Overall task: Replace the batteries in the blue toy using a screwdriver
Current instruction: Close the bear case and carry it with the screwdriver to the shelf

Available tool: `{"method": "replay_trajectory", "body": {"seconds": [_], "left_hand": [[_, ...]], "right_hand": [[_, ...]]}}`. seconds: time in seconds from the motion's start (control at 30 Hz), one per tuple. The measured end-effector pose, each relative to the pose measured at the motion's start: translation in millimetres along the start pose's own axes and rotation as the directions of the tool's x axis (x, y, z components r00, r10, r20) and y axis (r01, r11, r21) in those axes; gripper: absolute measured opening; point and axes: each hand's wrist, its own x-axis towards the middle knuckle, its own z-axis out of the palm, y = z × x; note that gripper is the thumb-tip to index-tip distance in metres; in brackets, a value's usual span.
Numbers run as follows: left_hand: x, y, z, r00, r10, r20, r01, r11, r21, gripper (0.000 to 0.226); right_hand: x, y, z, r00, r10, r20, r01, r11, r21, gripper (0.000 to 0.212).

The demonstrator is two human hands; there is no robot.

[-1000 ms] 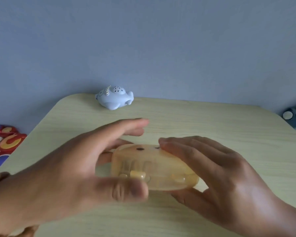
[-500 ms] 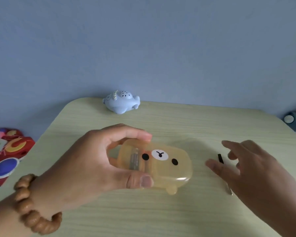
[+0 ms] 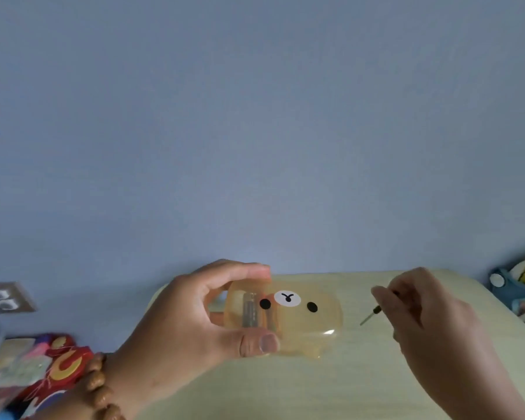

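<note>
Screwdriver (image 3: pixel 370 316) tip showing (handle hidden), pinched by right hand (image 3: pixel 431 325), left hand (image 3: pixel 176 322) gripping bear case (image 3: pixel 312 321)

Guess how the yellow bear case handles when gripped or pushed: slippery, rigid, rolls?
Probably rigid: the case holds its shape pinched in the left hand. Likely a bit slippery, given the glossy highlight on its lower edge. Its flat, rounded shape should slide rather than roll, and what look like batteries inside may shift the weight.

Head camera looks forward, seemingly close over table (image 3: pixel 361 386).
</note>
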Motion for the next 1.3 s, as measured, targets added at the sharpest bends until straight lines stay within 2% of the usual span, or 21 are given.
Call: {"method": "replay_trajectory", "body": {"seconds": [0.1,0.23,0.37,0.5,0.67,0.8,0.93,1.07,1.3], "left_hand": [[17.7,63.8,-29.6,1.000,0.030,-0.004,-0.030,1.000,-0.008,0.072],[40.0,163.4,-70.7,0.999,0.052,-0.011,-0.053,0.997,-0.060,0.073],[62.0,272.6,-104.5,0.997,0.079,-0.024,-0.081,0.991,-0.108,0.079],[81.3,393.9,-135.3,0.994,0.111,-0.008,-0.111,0.981,-0.158,0.083],[101.3,544.7,-186.0,0.990,0.128,0.063,-0.115,0.977,-0.177,0.086],[115.2,651.4,-230.1,0.975,0.188,0.116,-0.171,0.975,-0.143,0.077],[115.5,702.9,-254.4,0.963,0.252,0.096,-0.237,0.960,-0.147,0.071],[108.7,712.8,-264.9,0.965,0.258,0.038,-0.250,0.957,-0.146,0.068],[98.5,723.1,-266.1,0.967,0.255,0.031,-0.248,0.959,-0.137,0.067]], "right_hand": [[20.3,-58.4,-46.7,0.994,0.105,-0.033,-0.096,0.972,0.213,0.019],[47.2,-128.8,-122.7,0.990,0.081,-0.112,-0.043,0.951,0.307,0.020],[69.3,-196.8,-214.6,0.985,-0.032,-0.172,0.063,0.983,0.174,0.020],[89.4,-276.6,-318.8,0.966,-0.063,-0.252,0.072,0.997,0.026,0.018],[121.7,-392.8,-461.6,0.997,0.032,-0.064,-0.025,0.993,0.115,0.012],[140.7,-468.8,-539.8,0.998,0.051,-0.038,-0.047,0.994,0.098,0.013],[141.5,-508.7,-558.2,0.996,0.050,-0.073,-0.047,0.998,0.047,0.015],[131.6,-523.3,-557.4,0.994,0.062,-0.090,-0.059,0.998,0.033,0.016],[122.0,-536.7,-567.9,0.995,0.045,-0.085,-0.047,0.999,-0.015,0.014]]}}
